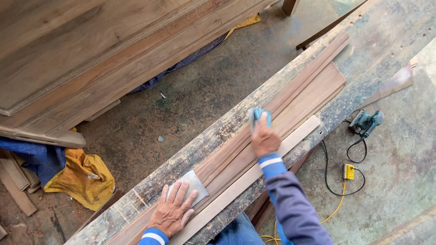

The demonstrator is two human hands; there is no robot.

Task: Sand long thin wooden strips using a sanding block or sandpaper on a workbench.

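Several long wooden strips (299, 97) lie side by side along a worn workbench (381, 36). My right hand (264, 137) presses a folded blue-green sanding sheet (259, 115) onto the strips near their middle. My left hand (172, 210) lies flat with fingers spread on a grey sheet of sandpaper (194, 183) at the near end of the strips. A pale strip (290, 138) runs along the bench's right edge.
A green power sander (366, 122) with a black cord lies on the floor at right, beside a yellow plug box (349, 171). A large wooden panel (91, 50) fills the upper left. Yellow cloth (81, 179) and blue cloth lie at left.
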